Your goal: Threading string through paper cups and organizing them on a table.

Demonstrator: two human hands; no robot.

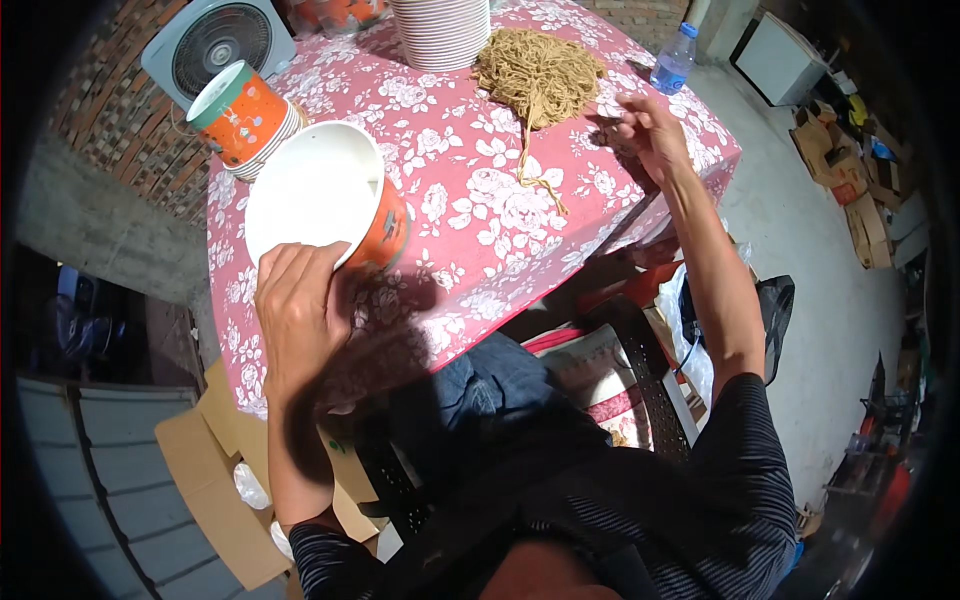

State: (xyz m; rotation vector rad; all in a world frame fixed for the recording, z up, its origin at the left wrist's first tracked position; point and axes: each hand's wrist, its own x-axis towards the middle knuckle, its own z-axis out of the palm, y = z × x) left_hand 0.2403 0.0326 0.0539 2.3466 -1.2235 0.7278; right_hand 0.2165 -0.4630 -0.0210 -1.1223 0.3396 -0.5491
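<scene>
A large paper bucket [385,232], white inside with an orange printed side, stands at the left of the table, tilted toward me in view. My left hand [298,305] grips its near rim, fingers over the edge. A tangled heap of tan cord [540,78] lies at the far middle, with a few strands trailing toward me. To the right of the heap, my right hand [650,138] is raised over the cloth, fingers loosely bent and apart, with nothing visible in them.
A pink floral cloth covers the table [440,150]. Stacked paper buckets [250,122] stand at the left, beside a grey fan [222,50]. Another tall white stack [440,30] is at the back. A water bottle [674,62] stands at the far right. Cardboard boxes [215,465] sit below left.
</scene>
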